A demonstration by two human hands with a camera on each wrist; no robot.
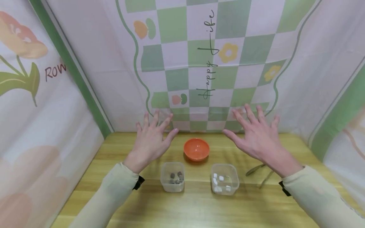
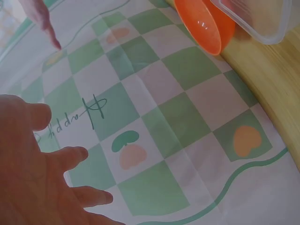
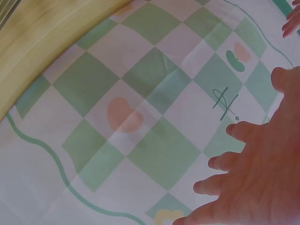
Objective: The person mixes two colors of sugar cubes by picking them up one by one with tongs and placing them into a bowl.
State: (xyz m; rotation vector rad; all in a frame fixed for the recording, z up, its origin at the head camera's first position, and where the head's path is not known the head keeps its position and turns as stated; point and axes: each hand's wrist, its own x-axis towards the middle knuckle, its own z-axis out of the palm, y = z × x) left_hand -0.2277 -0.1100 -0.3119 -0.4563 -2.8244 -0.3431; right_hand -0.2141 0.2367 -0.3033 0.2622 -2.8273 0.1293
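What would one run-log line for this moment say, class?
left hand: open, raised, holding nothing | right hand: open, raised, holding nothing | orange bowl: between hands, untouched | two tubs: untouched | tongs: on table

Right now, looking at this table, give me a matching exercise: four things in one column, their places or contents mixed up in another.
Things:
1. orange bowl
2. left container
3. right container
4. tongs

Descriptions:
A. holds white cubes
B. lies under the right forearm
C. behind both containers, empty
D. holds dark pieces

Pairs: 1-C, 2-D, 3-A, 4-B
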